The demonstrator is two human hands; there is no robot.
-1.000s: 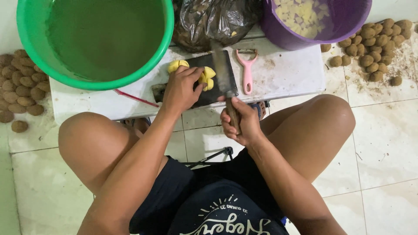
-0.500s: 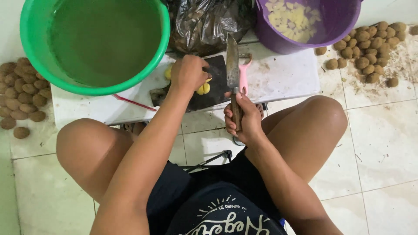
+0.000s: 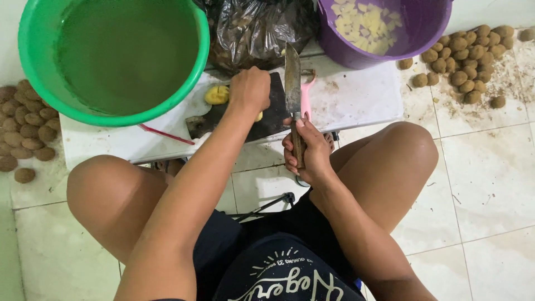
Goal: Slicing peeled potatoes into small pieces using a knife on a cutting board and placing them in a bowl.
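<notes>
Purple bucket (image 3: 390,44) already holds cut pieces – heaps of unpeeled potatoes (image 3: 465,64) remain. Left hand (image 3: 249,89) cups a peeled potato (image 3: 217,95) on the board (image 3: 273,114); right hand (image 3: 309,153) grips the knife (image 3: 292,83).

The person's left arm stretches forward from the lower left, elbow nearly straight, and the left hand (image 3: 249,89) lies knuckles-up with its fingers curled under, over the middle of the tabletop. The right arm bends at the elbow beside the right thigh. The right hand (image 3: 306,153) is fisted, thumb on top, just off the tabletop's near edge.
</notes>
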